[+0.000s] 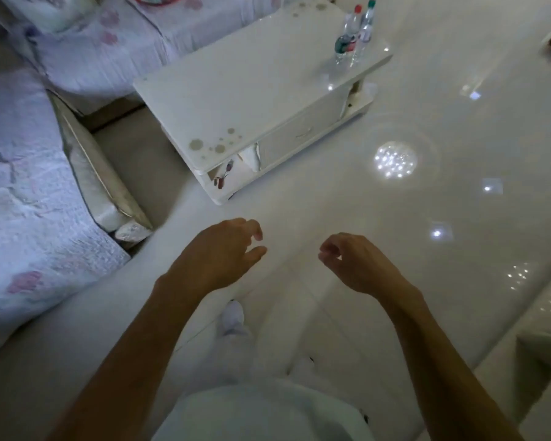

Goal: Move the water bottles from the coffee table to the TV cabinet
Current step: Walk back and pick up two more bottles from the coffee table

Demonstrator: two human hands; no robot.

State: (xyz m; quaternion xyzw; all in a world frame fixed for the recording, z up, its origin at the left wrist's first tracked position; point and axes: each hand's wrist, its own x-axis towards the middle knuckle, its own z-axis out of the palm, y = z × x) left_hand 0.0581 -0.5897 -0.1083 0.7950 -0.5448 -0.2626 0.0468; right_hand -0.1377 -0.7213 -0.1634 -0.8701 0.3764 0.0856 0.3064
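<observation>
Bare-skinned, both arms reaching forward over the glossy white floor point(458, 128). Left hand point(223, 249) hovering with fingers point(256, 232) loosely curled and spread apart, holding nothing. Right hand point(353, 262) hanging level with it, just beside, fingers point(326, 249) bent inward toward the thumb but not closed, gripping nothing either. Below the hands, white trousers and a white shoe point(233, 316) showing on the floor.

Lying well left of the left fingers, a sofa point(29, 186) draped in a pale cover with faded pink flower prints, a cream cushion point(89, 173) leaning against its edge. Sitting to the right of the right fingers, at the picture's edge, the corner of a white cabinet point(547, 313), catching speckled light reflections.

Standing ahead of both hands and well apart from them, the white desk point(236, 90), carrying grey dot patterns at two corners and a drawer front on the near side. Resting upright on the far right corner of that desk, well beyond the fingers, two clear water bottles: a red-capped bottle point(347, 33) and, touching or just beside it, a green-capped bottle point(365, 28). Glinting on the floor to the right of the desk, a round cluster of lamp reflections.
</observation>
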